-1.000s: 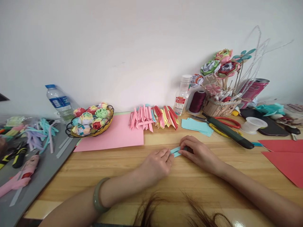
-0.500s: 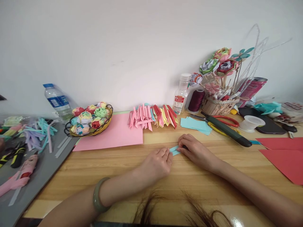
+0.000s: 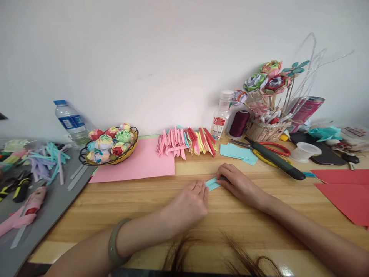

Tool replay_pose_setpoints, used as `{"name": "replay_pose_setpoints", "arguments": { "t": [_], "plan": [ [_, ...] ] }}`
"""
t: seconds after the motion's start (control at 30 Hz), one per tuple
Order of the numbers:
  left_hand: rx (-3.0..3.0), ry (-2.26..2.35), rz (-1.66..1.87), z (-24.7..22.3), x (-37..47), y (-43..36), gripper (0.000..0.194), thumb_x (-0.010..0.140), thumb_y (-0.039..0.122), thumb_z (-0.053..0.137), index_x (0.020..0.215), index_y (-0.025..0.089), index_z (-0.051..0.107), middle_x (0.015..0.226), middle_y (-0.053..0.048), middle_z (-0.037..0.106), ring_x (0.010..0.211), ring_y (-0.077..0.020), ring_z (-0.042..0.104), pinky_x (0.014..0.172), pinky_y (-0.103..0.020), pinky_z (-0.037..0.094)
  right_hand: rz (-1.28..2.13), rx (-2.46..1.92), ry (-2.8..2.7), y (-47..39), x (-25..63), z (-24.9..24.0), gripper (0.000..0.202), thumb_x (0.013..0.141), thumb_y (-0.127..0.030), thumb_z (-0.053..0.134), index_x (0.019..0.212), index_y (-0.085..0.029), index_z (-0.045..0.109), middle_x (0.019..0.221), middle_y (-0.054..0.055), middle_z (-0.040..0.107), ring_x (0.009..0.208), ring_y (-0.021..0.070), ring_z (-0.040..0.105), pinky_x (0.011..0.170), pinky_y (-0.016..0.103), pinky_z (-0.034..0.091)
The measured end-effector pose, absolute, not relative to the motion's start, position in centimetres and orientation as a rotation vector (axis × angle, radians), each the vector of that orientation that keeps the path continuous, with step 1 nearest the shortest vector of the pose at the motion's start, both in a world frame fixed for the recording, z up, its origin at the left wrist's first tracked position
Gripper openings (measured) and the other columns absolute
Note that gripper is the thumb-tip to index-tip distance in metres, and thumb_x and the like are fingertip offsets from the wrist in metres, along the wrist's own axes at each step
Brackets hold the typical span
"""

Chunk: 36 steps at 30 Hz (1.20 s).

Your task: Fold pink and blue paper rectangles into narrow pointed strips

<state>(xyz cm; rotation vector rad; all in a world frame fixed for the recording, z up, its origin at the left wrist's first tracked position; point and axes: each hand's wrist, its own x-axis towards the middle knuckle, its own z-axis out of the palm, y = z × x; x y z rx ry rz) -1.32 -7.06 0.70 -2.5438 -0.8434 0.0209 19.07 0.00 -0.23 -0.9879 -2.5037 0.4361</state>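
A small light-blue paper strip (image 3: 212, 184) with a lengthwise crease lies low over the wooden table, between my two hands. My left hand (image 3: 193, 198) has its fingers closed on the strip's left end, and a green bangle circles that wrist. At the right end, my right hand (image 3: 235, 182) grips the paper with bent fingers; a small dark object shows under them, too hidden to name. Just beyond my right hand lies a stack of light-blue paper slips (image 3: 239, 153). Folded pink, red and yellow paper pieces (image 3: 186, 142) stand in a row behind my hands.
Pink paper (image 3: 138, 167) and a basket of paper flowers (image 3: 134, 148) sit at the left. Pliers (image 3: 276, 159), a white spool (image 3: 305, 152) and red paper (image 3: 343, 200) are on the right. A glue gun (image 3: 30, 207) lies on the grey mat (image 3: 57, 209).
My left hand has shifted slightly, and a little more of the strip and its crease shows between the hands. My right hand stays nearly in place.
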Motion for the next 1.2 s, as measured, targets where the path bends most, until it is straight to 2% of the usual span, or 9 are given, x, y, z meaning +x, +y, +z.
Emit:
{"name": "replay_pose_setpoints", "arguments": {
  "t": [0.17, 0.33, 0.43, 0.53, 0.67, 0.8, 0.9, 1.03, 1.2],
  "plan": [
    [-2.526, -0.854, -0.01, 0.5, -1.2, -7.0, 0.036, 0.083, 0.013, 0.049, 0.115, -0.002, 0.053, 0.115, -0.021, 0.059, 0.108, -0.0258, 0.056, 0.091, -0.034, 0.043, 0.053, -0.791, -2.689, -0.8, 19.4, 0.5, 0.029, 0.09, -0.015, 0.037, 0.112, -0.021, 0.055, 0.1, 0.01, 0.056, 0.093, 0.0223, 0.049, 0.078, 0.04, 0.044],
    [-2.521, -0.895, -0.002, 0.8, -1.3, -7.2, 0.035, 0.085, 0.014, 0.047, 0.115, 0.0, 0.054, 0.115, -0.019, 0.059, 0.109, -0.0259, 0.055, 0.092, -0.036, 0.041, -0.092, -0.51, -2.865, -0.9, 20.3, 1.6, 0.035, 0.092, -0.016, 0.031, 0.121, -0.016, 0.051, 0.103, 0.01, 0.061, 0.095, 0.0208, 0.052, 0.081, 0.037, 0.047],
    [-2.562, -0.913, -0.004, 1.3, -1.5, -7.1, 0.033, 0.085, 0.014, 0.049, 0.115, 0.002, 0.055, 0.116, -0.017, 0.059, 0.108, -0.0248, 0.054, 0.092, -0.036, 0.04, -0.118, -0.488, -2.877, -0.9, 20.5, 1.8, 0.035, 0.092, -0.016, 0.03, 0.117, -0.013, 0.053, 0.098, 0.011, 0.062, 0.095, 0.0206, 0.053, 0.079, 0.035, 0.048],
    [-2.64, -0.965, -0.041, 1.9, -1.7, -6.6, 0.027, 0.085, 0.015, 0.05, 0.109, 0.007, 0.059, 0.111, -0.013, 0.062, 0.106, -0.0229, 0.053, 0.091, -0.036, 0.039, -0.122, -0.548, -2.835, -1.2, 20.3, 1.6, 0.029, 0.09, -0.018, 0.036, 0.105, -0.013, 0.06, 0.088, 0.01, 0.062, 0.085, 0.0198, 0.054, 0.073, 0.033, 0.048],
    [-2.742, -1.117, -0.101, 2.6, -1.9, -5.9, 0.016, 0.086, 0.022, 0.051, 0.086, 0.014, 0.065, 0.092, -0.006, 0.066, 0.098, -0.0223, 0.053, 0.086, -0.037, 0.04, -0.201, -0.547, -2.781, -1.5, 19.9, 1.1, 0.024, 0.091, -0.018, 0.039, 0.092, -0.015, 0.063, 0.079, 0.007, 0.06, 0.076, 0.0173, 0.053, 0.066, 0.03, 0.045],
    [-2.781, -1.253, 0.025, 3.5, -2.4, -5.2, 0.021, 0.085, 0.022, 0.053, 0.068, 0.015, 0.065, 0.072, -0.004, 0.066, 0.084, -0.0201, 0.053, 0.073, -0.032, 0.043, -0.277, -0.522, -2.789, -1.5, 19.7, 1.0, 0.027, 0.092, -0.016, 0.036, 0.088, -0.015, 0.062, 0.076, 0.006, 0.059, 0.073, 0.0166, 0.052, 0.063, 0.029, 0.042],
    [-2.75, -1.289, -0.04, 4.0, -2.5, -5.0, 0.021, 0.086, 0.02, 0.052, 0.07, 0.014, 0.065, 0.07, -0.004, 0.064, 0.077, -0.0181, 0.053, 0.069, -0.03, 0.043, -0.286, -0.54, -2.816, -1.6, 19.7, 1.3, 0.029, 0.092, -0.016, 0.034, 0.087, -0.015, 0.062, 0.076, 0.006, 0.059, 0.072, 0.0171, 0.052, 0.063, 0.029, 0.041],
    [-2.801, -1.172, -0.255, 3.5, -2.0, -5.0, 0.014, 0.085, 0.024, 0.054, 0.088, 0.014, 0.064, 0.088, -0.004, 0.062, 0.086, -0.0168, 0.052, 0.073, -0.028, 0.045, -0.306, -0.553, -2.824, -1.6, 19.7, 1.6, 0.03, 0.093, -0.017, 0.032, 0.088, -0.017, 0.062, 0.077, 0.007, 0.06, 0.073, 0.0176, 0.052, 0.061, 0.029, 0.041],
    [-2.816, -1.106, -0.229, 2.2, -1.7, -4.7, 0.018, 0.085, 0.026, 0.054, 0.078, 0.014, 0.065, 0.079, -0.004, 0.059, 0.081, -0.0167, 0.051, 0.069, -0.027, 0.045, -0.27, -0.553, -2.817, -1.7, 19.7, 1.6, 0.03, 0.093, -0.018, 0.033, 0.085, -0.017, 0.062, 0.075, 0.006, 0.06, 0.071, 0.0173, 0.051, 0.06, 0.029, 0.039]
  ]
}}
